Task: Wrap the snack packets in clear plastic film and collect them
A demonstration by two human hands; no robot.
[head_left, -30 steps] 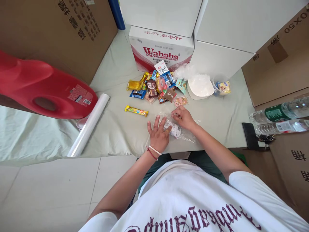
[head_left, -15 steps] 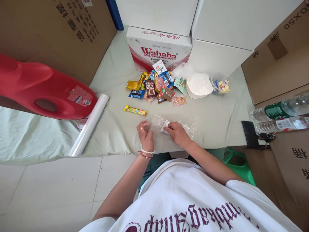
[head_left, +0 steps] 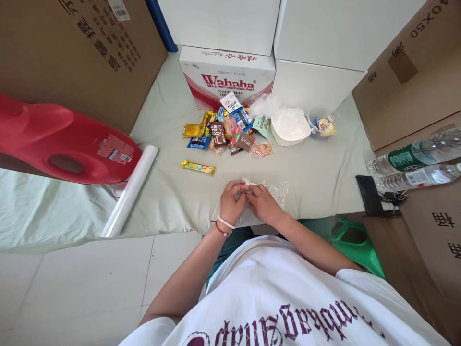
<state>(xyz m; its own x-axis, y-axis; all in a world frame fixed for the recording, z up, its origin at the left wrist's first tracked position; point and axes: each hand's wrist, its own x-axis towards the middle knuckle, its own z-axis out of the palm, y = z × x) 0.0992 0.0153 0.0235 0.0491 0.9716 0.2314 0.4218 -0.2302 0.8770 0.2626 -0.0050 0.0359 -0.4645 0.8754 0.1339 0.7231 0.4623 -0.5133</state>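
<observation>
Head view: clear film (head_left: 279, 191) was pinched by left hand (head_left: 232, 204) and right hand (head_left: 265, 205).
Yellow bar (head_left: 198, 167) was positioned left of and beyond both hands.

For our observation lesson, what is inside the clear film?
Clear film lies crumpled beside the right hand, no contents visible. What that hand and the left hand cover cannot be seen.

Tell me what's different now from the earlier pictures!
Since the picture before, the left grip moved right, from beside the clear plastic film onto its bunched end, meeting the right grip, which stayed on it. The yellow snack bar, snack pile and Wahaha box stayed put.
</observation>
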